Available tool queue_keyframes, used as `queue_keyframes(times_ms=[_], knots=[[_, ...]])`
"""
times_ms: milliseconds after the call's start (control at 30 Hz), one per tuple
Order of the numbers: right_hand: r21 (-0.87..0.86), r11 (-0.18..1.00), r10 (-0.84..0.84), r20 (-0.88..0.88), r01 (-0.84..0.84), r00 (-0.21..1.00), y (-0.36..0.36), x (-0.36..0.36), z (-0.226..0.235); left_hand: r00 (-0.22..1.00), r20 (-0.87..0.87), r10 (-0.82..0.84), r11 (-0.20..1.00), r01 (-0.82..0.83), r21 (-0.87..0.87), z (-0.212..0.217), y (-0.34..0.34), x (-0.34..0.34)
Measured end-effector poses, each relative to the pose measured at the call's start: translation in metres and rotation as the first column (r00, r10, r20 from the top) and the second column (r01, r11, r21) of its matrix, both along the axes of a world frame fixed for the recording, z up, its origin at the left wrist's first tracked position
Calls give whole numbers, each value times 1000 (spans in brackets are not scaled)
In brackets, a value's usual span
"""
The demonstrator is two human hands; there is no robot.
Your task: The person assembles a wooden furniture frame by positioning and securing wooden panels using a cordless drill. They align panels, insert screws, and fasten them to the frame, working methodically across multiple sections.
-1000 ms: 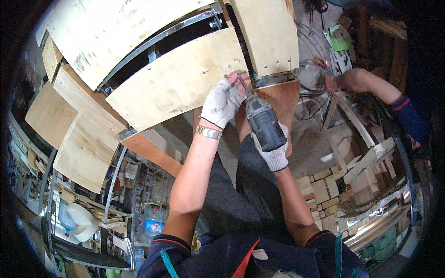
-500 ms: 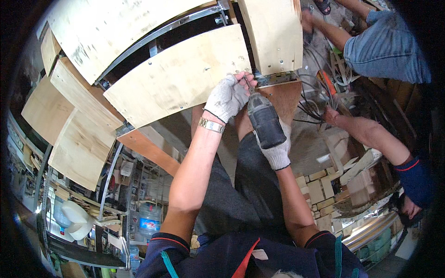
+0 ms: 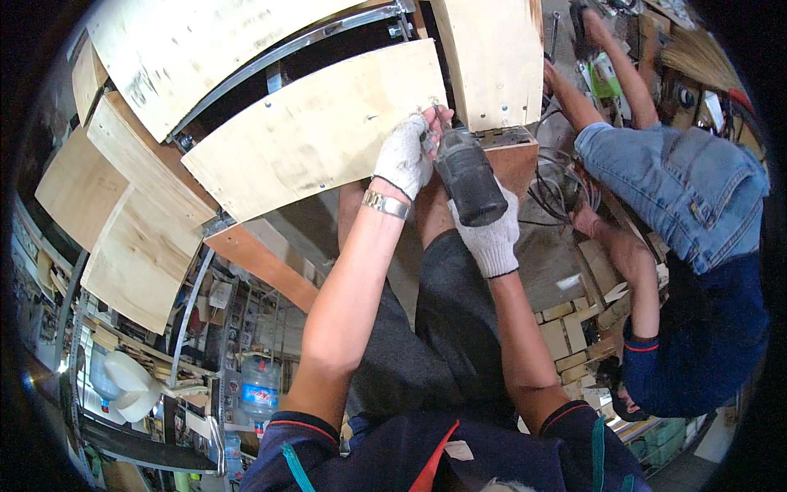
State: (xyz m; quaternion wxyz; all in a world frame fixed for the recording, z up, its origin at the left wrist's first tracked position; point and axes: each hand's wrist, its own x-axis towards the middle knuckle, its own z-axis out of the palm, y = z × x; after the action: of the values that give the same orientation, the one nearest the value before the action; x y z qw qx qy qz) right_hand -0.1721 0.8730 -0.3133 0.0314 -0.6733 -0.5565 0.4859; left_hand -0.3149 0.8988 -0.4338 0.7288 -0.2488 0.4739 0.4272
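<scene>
My right hand (image 3: 497, 242), in a white knitted glove, grips a dark cordless drill (image 3: 470, 179) from behind and below. The drill's nose points up and away, at the right end of a light plywood panel (image 3: 320, 123). My left hand (image 3: 407, 154), gloved with bare fingertips, closes its fingers around the drill's tip at the panel's edge. What those fingertips pinch is too small to make out. Several screw heads dot the panel, which is fixed on a metal frame (image 3: 287, 51).
A second upright panel (image 3: 492, 66) stands right of my hands, above a brown board (image 3: 515, 168). At right a co-worker in denim shorts (image 3: 697, 184) bends low beside black cables (image 3: 553, 193). Wood blocks (image 3: 566, 336) lie below. Shelves with water bottles (image 3: 261, 385) stand at lower left.
Both my hands and the drill have shifted slightly up, with the drill's tip nearer the panel's edge. The co-worker at right has moved farther into view, bending lower.
</scene>
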Motion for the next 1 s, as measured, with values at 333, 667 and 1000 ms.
queue_keyframes(times_ms=[333, 667, 1000], knots=[[-116, 993, 27, 160, -8, 987, 29, -30, 4, 998, 20, 65, 993, -63, -99, 16, -3, -10], [-105, 988, -102, 87, 111, 991, 38, -27, 6, -29, -999, -33, 752, 658, -44, 130, 6, 22], [-16, 998, -57, 111, 59, 992, 24, -2, -22, -115, -993, 5, 703, 707, -78, 114, 3, 32]])
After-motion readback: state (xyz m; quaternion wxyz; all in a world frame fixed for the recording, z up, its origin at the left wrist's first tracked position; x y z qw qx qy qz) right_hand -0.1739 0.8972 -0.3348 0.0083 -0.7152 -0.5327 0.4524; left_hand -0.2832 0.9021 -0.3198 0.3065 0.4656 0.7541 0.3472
